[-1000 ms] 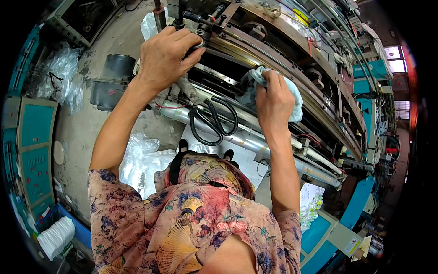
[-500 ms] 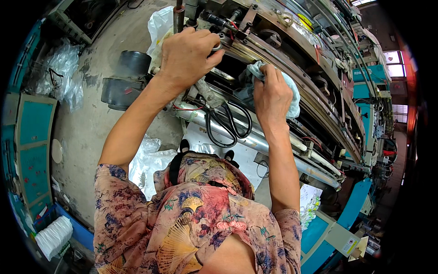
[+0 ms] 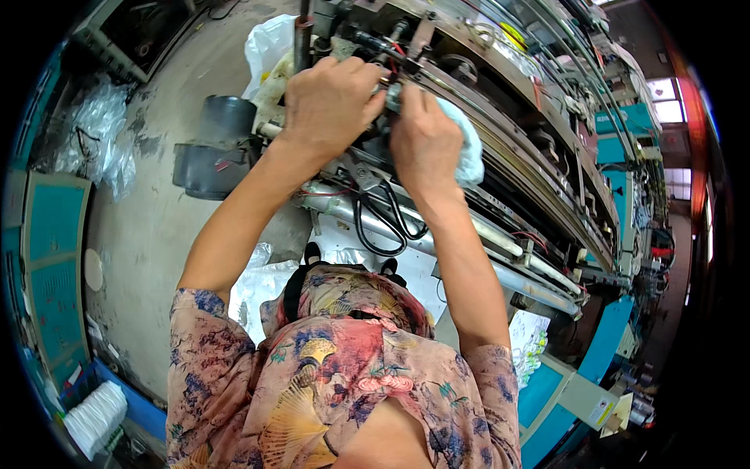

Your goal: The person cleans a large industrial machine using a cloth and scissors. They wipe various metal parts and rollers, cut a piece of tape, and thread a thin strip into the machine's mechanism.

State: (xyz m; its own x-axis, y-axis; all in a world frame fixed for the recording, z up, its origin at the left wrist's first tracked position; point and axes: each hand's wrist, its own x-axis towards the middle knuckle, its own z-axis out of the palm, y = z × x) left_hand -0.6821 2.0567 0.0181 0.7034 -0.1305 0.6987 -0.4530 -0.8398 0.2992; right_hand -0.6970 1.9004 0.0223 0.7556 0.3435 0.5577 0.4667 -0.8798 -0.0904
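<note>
Fingers curled, my left hand (image 3: pixel 332 105) is closed at the near left end of a long machine (image 3: pixel 500 141); whatever lies inside its grip is hidden. Close beside it, my right hand (image 3: pixel 426 144) grips a pale blue cloth (image 3: pixel 469 152), which hangs out to the right of the knuckles. A bit of the same cloth shows at the fingertips, against the machine's metal parts. Below both hands, scissors with black looped handles (image 3: pixel 379 227) rest on the machine's near side, handles toward me.
A silvery roller (image 3: pixel 508 281) runs along the machine's near edge. To the left are a dark cylindrical part (image 3: pixel 207 168), an upright metal rod (image 3: pixel 303 39) and clear plastic film (image 3: pixel 101 141) on the floor. A teal cabinet (image 3: pixel 53 258) stands farther left, above a blue bin (image 3: pixel 144 406).
My right hand has moved left and up with the cloth, bringing its fingertips close to my left hand. My left hand has shifted slightly and still stays at the machine's end.
</note>
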